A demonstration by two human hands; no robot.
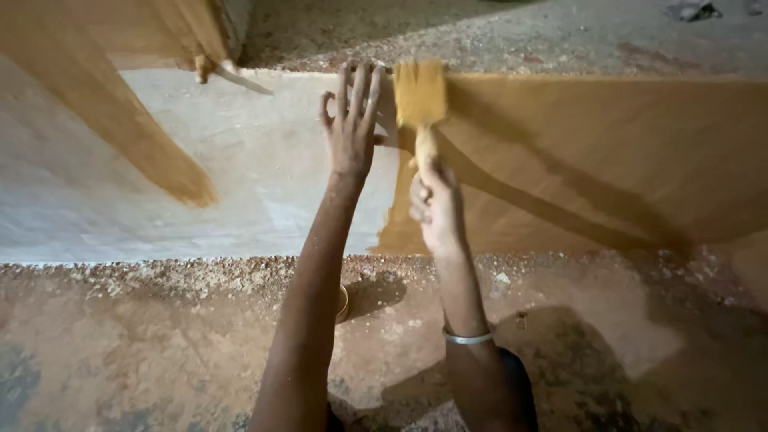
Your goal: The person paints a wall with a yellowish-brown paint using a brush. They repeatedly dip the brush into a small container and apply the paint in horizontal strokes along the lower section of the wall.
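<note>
My right hand (436, 206) grips the handle of a wide paintbrush (420, 96) loaded with ochre-yellow paint. Its bristles press against the far edge of a large flat board (240, 184). The board's right part is coated ochre, its left part is bare pale grey. My left hand (352, 120) lies flat on the board just left of the brush, fingers spread, at the border between painted and bare surface. A silver bangle (468, 338) sits on my right wrist.
A dusty reddish floor (144, 336) strewn with sawdust runs along the board's near edge. A small round container (342, 302) peeks out behind my left forearm. At upper left a yellow-painted panel (104, 104) slants over the board. Grey ground lies beyond the far edge.
</note>
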